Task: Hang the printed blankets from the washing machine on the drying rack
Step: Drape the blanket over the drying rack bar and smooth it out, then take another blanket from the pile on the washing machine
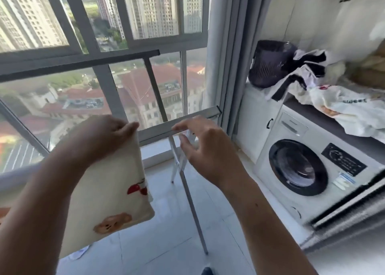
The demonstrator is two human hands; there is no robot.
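A cream printed blanket (108, 193) with bear and red cherry prints hangs over the grey top bar of the drying rack (198, 116), left of centre. My left hand (100, 137) pinches the blanket's upper right edge at the bar. My right hand (206, 147) hovers just right of it with fingers spread, fingertips close to the bar and holding nothing. The white front-loading washing machine (308, 166) stands at the right with its round dark door shut.
The rack's thin metal legs (191, 195) slant down to the tiled floor. Large windows with a dark railing (83, 62) fill the left. A dark basket (270, 64), crumpled cloths and a plastic bag (350, 108) lie on the counter above the machine. A grey curtain (225, 56) hangs between.
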